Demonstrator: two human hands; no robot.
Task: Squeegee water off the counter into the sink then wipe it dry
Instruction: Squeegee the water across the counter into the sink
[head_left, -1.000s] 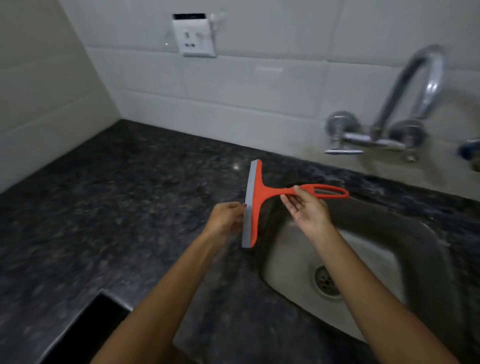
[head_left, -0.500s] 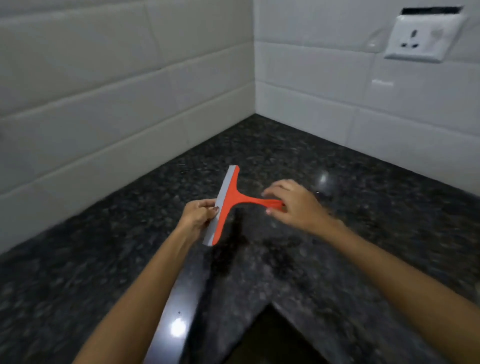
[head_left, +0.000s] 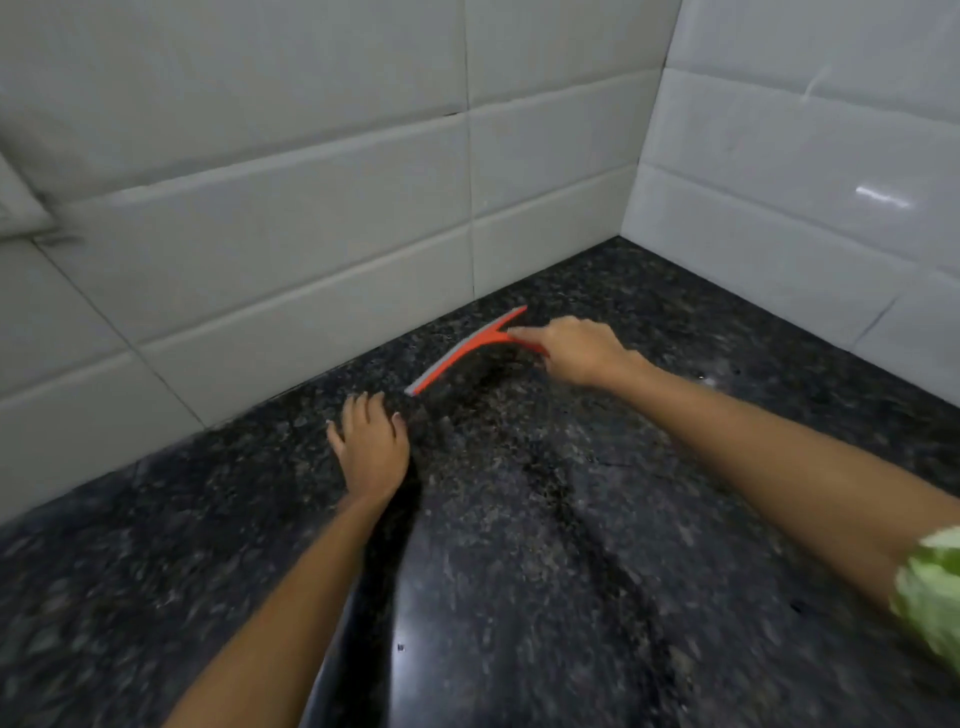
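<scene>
One orange squeegee (head_left: 470, 349) lies with its grey blade edge down on the dark granite surface (head_left: 545, 545), close to the white tiled wall (head_left: 291, 208) near the corner. The right hand (head_left: 574, 351) grips its handle, fingers curled round it. The left hand (head_left: 371, 447) rests flat just beside the blade's near end, fingers straight and slightly spread. Two bare forearms show.

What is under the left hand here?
The left hand lies flat, fingers spread, on the dark speckled counter, beside the orange squeegee. Nothing shows between palm and stone, though the patch beneath the palm is covered.
</scene>
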